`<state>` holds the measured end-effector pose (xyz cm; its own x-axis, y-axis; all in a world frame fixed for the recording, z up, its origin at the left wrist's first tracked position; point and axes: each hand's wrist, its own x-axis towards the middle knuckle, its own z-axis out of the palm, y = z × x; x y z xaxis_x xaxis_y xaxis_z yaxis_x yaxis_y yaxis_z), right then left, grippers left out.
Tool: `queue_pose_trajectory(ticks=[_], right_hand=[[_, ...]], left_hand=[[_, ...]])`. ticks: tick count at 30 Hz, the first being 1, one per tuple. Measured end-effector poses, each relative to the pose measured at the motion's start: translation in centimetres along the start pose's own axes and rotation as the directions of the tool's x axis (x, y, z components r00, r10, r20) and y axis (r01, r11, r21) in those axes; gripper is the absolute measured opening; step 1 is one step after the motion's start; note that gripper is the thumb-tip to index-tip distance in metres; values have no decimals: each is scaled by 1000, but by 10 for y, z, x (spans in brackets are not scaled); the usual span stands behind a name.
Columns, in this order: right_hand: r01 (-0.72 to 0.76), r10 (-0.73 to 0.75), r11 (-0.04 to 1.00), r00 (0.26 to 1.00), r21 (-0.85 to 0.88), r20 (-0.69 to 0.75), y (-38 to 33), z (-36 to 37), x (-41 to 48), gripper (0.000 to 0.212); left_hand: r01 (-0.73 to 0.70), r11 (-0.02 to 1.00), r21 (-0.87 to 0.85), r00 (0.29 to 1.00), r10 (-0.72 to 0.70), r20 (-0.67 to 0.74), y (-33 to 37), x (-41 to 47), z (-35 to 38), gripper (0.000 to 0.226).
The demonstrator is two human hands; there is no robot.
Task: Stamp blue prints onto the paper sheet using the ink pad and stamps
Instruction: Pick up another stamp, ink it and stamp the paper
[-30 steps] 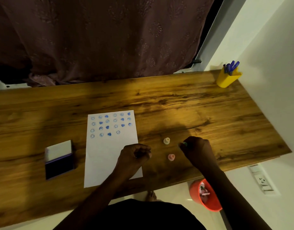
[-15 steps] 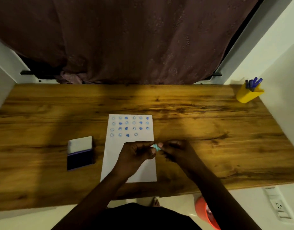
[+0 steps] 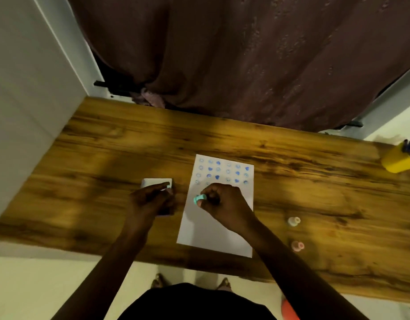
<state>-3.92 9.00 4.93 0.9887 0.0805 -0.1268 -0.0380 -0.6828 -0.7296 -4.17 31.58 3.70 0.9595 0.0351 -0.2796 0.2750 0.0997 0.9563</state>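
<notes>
The white paper sheet (image 3: 214,227) lies on the wooden desk (image 3: 315,192), with rows of blue prints across its upper part. My right hand (image 3: 224,204) hovers over the sheet's middle, just below the prints, pinching a teal stamp (image 3: 198,199) that points left. My left hand (image 3: 150,200) is over the ink pad (image 3: 155,182), hiding most of it; only the pad's white lid shows. A small teal piece (image 3: 168,186), apparently the stamp's cap, sits between the left fingertips. A cream stamp (image 3: 294,221) and a pink stamp (image 3: 298,246) stand right of the sheet.
A yellow pen holder (image 3: 398,161) with blue pens stands at the desk's far right. A dark curtain (image 3: 245,65) hangs behind the desk and a white wall (image 3: 26,112) closes the left side. An orange bucket (image 3: 289,310) sits on the floor below the front edge.
The hands, which met at the teal stamp half a second ago, have parted. My left hand went left over the ink pad and my right hand keeps the stamp over the sheet. The view has turned left.
</notes>
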Motion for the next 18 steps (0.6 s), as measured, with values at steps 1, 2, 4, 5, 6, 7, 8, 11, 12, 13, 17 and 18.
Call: queue_pose_trajectory(ticks=[1, 2, 4, 5, 6, 7, 8, 11, 12, 13, 17, 18], right_hand=[[43, -42, 998, 998, -42, 36, -7, 11, 7, 25], [82, -76, 993, 994, -80, 74, -14, 22, 14, 24], [148, -125, 976, 982, -160, 143, -27, 42, 26, 24], [179, -145, 962, 975, -208, 170, -31, 50, 30, 26], [204, -157, 946, 968, -253, 195, -35, 59, 34, 28], [223, -162, 930, 962, -293, 219, -39, 67, 38, 31], [239, -165, 914, 957, -327, 240, -42, 73, 41, 32], [273, -166, 877, 944, -394, 285, -49, 88, 47, 32], [276, -161, 874, 941, -401, 298, -50, 92, 48, 33], [278, -157, 871, 938, -406, 308, -51, 95, 50, 33], [279, -134, 851, 935, -445, 330, -54, 103, 50, 36], [275, -127, 849, 935, -452, 330, -54, 105, 50, 37]], left_hand=[[1, 1000, -3, 999, -2, -39, 0, 1, -12, 24], [0, 1000, 4, 997, 1, -82, -1, 2, -24, 25], [-6, 1000, 4, 991, 6, -133, -2, 3, -42, 25], [-13, 1000, 2, 990, 13, -139, -4, 3, -49, 24], [-19, 1000, -1, 989, 18, -147, -6, 4, -55, 23], [-21, 1000, -3, 987, 21, -162, -8, 4, -61, 22], [-22, 1000, -8, 984, 20, -179, -9, 5, -67, 22], [-22, 1000, -15, 981, 19, -191, -15, 8, -78, 25], [-22, 1000, -14, 982, 19, -188, -16, 10, -81, 25], [-19, 1000, -15, 983, 16, -185, -17, 11, -84, 25], [-1, 1000, -18, 989, -2, -146, -18, 16, -88, 22], [5, 1000, -19, 990, -7, -140, -18, 17, -87, 22]])
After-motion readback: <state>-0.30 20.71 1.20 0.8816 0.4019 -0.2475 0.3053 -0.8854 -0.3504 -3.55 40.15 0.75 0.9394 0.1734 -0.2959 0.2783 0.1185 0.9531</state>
